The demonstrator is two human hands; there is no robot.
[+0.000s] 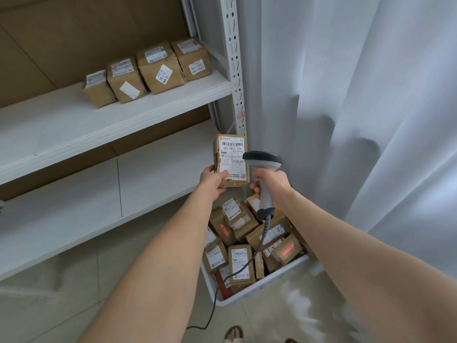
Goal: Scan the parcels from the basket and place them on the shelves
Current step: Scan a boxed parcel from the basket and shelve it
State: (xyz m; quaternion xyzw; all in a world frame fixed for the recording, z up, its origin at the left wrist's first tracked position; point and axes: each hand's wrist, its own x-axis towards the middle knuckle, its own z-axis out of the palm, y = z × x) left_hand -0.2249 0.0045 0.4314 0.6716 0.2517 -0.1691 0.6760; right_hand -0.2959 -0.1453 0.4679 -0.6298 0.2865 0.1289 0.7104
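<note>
My left hand [214, 180] grips a small brown parcel [231, 154] by its lower end, label facing me, held upright above the basket. My right hand [272, 186] grips the handle of a grey barcode scanner [263, 164], its head just right of the parcel's label. Below them a white basket [267, 278] on the floor holds several brown labelled parcels [241, 264]; red scanner light glows on two of them. Several scanned parcels [153, 68] stand in a row on the upper white shelf [99, 120].
A lower white shelf [99, 194] runs beneath the upper one. The shelf's perforated metal post [235, 65] rises at its right end. A pale curtain [358, 107] hangs to the right. The scanner's cable [222, 293] trails over the basket to the tiled floor.
</note>
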